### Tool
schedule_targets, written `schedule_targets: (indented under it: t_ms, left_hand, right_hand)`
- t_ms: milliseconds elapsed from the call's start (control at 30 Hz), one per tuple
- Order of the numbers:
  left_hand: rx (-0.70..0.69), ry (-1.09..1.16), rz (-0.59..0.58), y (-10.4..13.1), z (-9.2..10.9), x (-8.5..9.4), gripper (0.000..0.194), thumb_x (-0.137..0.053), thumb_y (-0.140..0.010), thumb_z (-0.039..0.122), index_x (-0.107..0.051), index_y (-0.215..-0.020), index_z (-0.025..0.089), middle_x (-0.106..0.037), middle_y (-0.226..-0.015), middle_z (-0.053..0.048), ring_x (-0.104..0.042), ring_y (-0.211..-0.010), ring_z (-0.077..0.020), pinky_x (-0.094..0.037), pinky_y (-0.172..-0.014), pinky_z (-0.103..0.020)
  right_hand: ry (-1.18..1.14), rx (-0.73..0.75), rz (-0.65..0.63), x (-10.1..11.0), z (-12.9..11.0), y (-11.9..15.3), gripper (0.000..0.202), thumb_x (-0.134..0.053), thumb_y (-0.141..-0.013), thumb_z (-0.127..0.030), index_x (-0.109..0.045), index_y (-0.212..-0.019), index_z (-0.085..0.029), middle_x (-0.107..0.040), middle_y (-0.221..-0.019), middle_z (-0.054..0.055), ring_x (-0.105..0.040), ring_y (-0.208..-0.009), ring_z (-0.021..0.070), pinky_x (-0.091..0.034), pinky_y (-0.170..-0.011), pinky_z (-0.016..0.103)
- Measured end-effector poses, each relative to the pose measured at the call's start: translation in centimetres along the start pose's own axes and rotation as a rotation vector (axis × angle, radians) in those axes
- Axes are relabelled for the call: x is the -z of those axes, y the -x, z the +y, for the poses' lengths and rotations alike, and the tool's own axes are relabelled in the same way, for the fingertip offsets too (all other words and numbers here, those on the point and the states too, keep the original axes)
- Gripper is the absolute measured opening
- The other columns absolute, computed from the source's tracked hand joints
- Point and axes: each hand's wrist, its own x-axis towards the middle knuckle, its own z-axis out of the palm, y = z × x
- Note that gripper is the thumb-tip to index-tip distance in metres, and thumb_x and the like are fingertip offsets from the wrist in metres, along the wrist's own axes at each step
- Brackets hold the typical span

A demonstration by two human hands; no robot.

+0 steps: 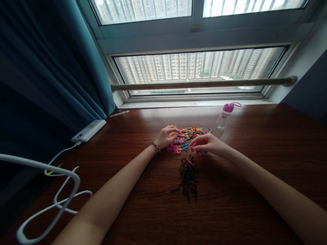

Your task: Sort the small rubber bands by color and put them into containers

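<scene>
1. Loops of many colours (189,134) are lying in a heap on the dark brown tabletop (230,204), between and around our two hands; they are overlapping too tightly for us to count.
2. Our left hand (166,136) is resting over the heap's left edge, fingers loosely bent; it is hiding the loops beneath, so we cannot tell whether it is gripping any.
3. Our right hand (204,143) is hovering at the heap's near right side, thumb and fingertips close together; a dark speck is showing at the tips, but we cannot tell whether they are pinching it.
4. Black loops (188,175) are lying tangled nearer to us, their outlines merging, with a red piece (189,161) showing near the far end.
5. Beyond our right hand, a pink-lidded bottle (227,110) is standing, its clear lower wall looking faint against the wood.
6. A thick white cable (38,162) is running out of view at left, and the frame is cutting off both our forearms (114,190).
</scene>
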Motion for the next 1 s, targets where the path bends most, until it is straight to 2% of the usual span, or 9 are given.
schedule_targets:
  t_ms: [67, 100, 133, 200, 300, 467, 700, 833, 1000]
  left_hand:
    - [-0.073, -0.033, -0.059, 0.1, 0.3, 0.0, 0.014, -0.061, -0.075, 0.028, -0.067, -0.085, 0.020, -0.064, -0.092, -0.005, -0.055, -0.093, -0.0180, -0.042, -0.087, -0.032]
    - [-0.093, -0.056, -0.084, 0.1, 0.2, -0.1, 0.014, -0.063, -0.073, 0.030, -0.068, -0.082, 0.021, -0.064, -0.092, -0.005, -0.055, -0.094, -0.0185, -0.041, -0.088, -0.033]
    - [-0.102, -0.080, -0.105, 0.1, 0.1, -0.2, 0.013, -0.065, -0.071, 0.030, -0.068, -0.080, 0.021, -0.064, -0.090, -0.004, -0.055, -0.093, -0.0187, -0.041, -0.088, -0.034]
    - [-0.099, -0.112, -0.125, 0.2, -0.4, -0.6, 0.010, -0.065, -0.070, 0.029, -0.068, -0.076, 0.021, -0.064, -0.086, -0.004, -0.055, -0.089, -0.0184, -0.042, -0.086, -0.034]
    - [-0.059, -0.111, -0.101, 0.2, -1.3, -1.0, 0.007, -0.063, -0.073, 0.025, -0.067, -0.074, 0.019, -0.064, -0.082, -0.004, -0.056, -0.084, -0.0171, -0.044, -0.081, -0.032]
    - [0.051, -0.116, 0.007, 0.1, -1.9, -1.1, 0.007, -0.059, -0.073, 0.020, -0.065, -0.073, 0.017, -0.062, -0.080, -0.004, -0.057, -0.077, -0.0157, -0.046, -0.074, -0.028]
    - [0.078, -0.153, 0.148, 0.0, -1.3, -0.5, 0.008, -0.057, -0.072, 0.016, -0.064, -0.076, 0.018, -0.061, -0.081, -0.003, -0.056, -0.083, -0.0178, -0.045, -0.077, -0.030]
    - [-0.041, -0.126, 0.056, 0.1, -0.2, -0.2, 0.008, -0.058, -0.073, 0.016, -0.065, -0.073, 0.020, -0.063, -0.083, -0.003, -0.054, -0.086, -0.0177, -0.043, -0.082, -0.032]
    - [-0.049, -0.224, -0.028, 0.2, 0.3, -1.0, 0.014, -0.067, -0.068, 0.036, -0.067, -0.071, 0.022, -0.064, -0.088, -0.003, -0.050, -0.094, -0.0213, -0.039, -0.085, -0.036]
  right_hand:
    - [0.002, -0.040, -0.168, -0.8, 0.2, 0.0, 0.033, -0.066, -0.066, -0.037, -0.065, -0.092, -0.016, -0.068, -0.077, 0.004, -0.063, -0.061, 0.0137, -0.049, -0.054, 0.024]
    - [0.013, -0.041, -0.182, -1.0, 0.3, 0.0, 0.033, -0.065, -0.068, -0.038, -0.065, -0.093, -0.016, -0.068, -0.077, 0.004, -0.063, -0.061, 0.0142, -0.049, -0.053, 0.024]
    - [0.036, -0.020, -0.146, -1.1, 0.5, 0.0, 0.032, -0.063, -0.070, -0.038, -0.064, -0.093, -0.016, -0.068, -0.076, 0.004, -0.063, -0.061, 0.0145, -0.049, -0.053, 0.024]
    - [0.134, 0.083, 0.037, -1.0, 0.9, -0.2, 0.027, -0.059, -0.074, -0.037, -0.065, -0.089, -0.015, -0.068, -0.074, 0.004, -0.063, -0.063, 0.0152, -0.049, -0.056, 0.025]
    - [0.377, 0.276, 0.261, -0.4, 1.4, -0.5, 0.019, -0.054, -0.079, -0.029, -0.066, -0.088, -0.017, -0.068, -0.083, 0.005, -0.063, -0.078, 0.0163, -0.049, -0.071, 0.028]
    - [0.777, 0.392, 0.325, 0.5, 2.2, -0.5, 0.018, -0.051, -0.080, -0.018, -0.067, -0.089, -0.021, -0.068, -0.087, 0.005, -0.059, -0.084, 0.0178, -0.046, -0.079, 0.032]
    - [0.918, 0.353, 0.475, 1.2, 3.0, -0.7, 0.016, -0.051, -0.079, -0.017, -0.067, -0.083, -0.020, -0.068, -0.083, 0.005, -0.059, -0.081, 0.0191, -0.045, -0.078, 0.032]
    - [0.948, 0.303, 0.553, 1.3, 3.0, -0.6, 0.017, -0.050, -0.079, -0.017, -0.067, -0.083, -0.020, -0.068, -0.083, 0.005, -0.058, -0.081, 0.0193, -0.045, -0.076, 0.031]
    - [0.968, 0.313, 0.604, 1.2, 3.1, -0.5, 0.018, -0.051, -0.078, -0.015, -0.067, -0.084, -0.019, -0.067, -0.081, 0.006, -0.056, -0.081, 0.0198, -0.046, -0.075, 0.031]
